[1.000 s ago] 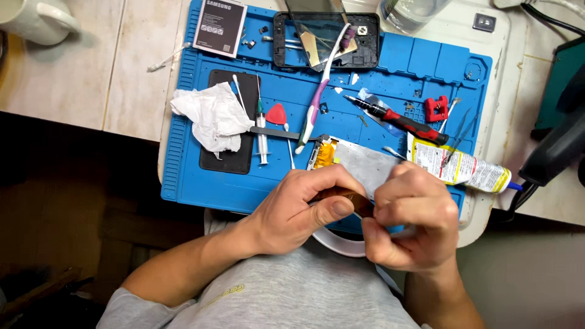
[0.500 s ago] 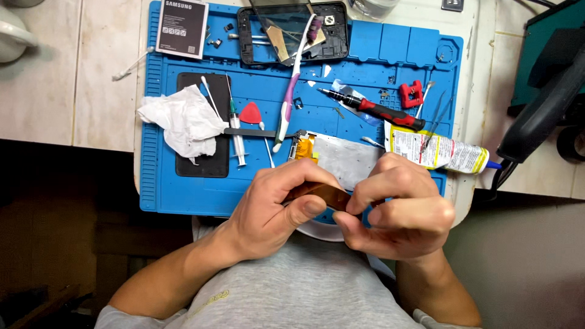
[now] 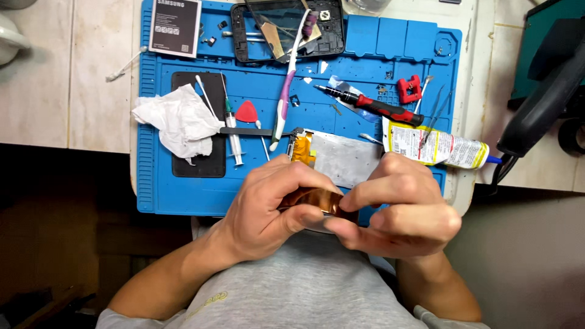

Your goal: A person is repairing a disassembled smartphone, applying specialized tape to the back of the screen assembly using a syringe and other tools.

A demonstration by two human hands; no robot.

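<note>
Both hands meet just above the lap, at the near edge of the blue work mat [image 3: 183,195]. The left hand [image 3: 268,204] curls around a roll of amber tape [image 3: 311,198], thumb and fingers closed on its side. The right hand [image 3: 402,210] pinches the roll's right end between thumb and forefinger; the fingertips of both hands are nearly touching there. The roll is held clear of the mat, in front of the grey shirt. Just beyond the hands, a flat silver panel [image 3: 344,158] with an orange flex strip at its left end lies on the mat. Right of it lies a glue tube [image 3: 436,146] with a yellow-and-white label, overhanging the mat's right edge. A red-handled screwdriver [image 3: 372,106] lies further back. To the left lie a purple toothbrush [image 3: 285,97], a syringe [image 3: 233,131], a red triangular pick [image 3: 247,113] and crumpled white tissue [image 3: 177,119]. A dark phone frame [image 3: 286,27] rests at the mat's far edge.
</note>
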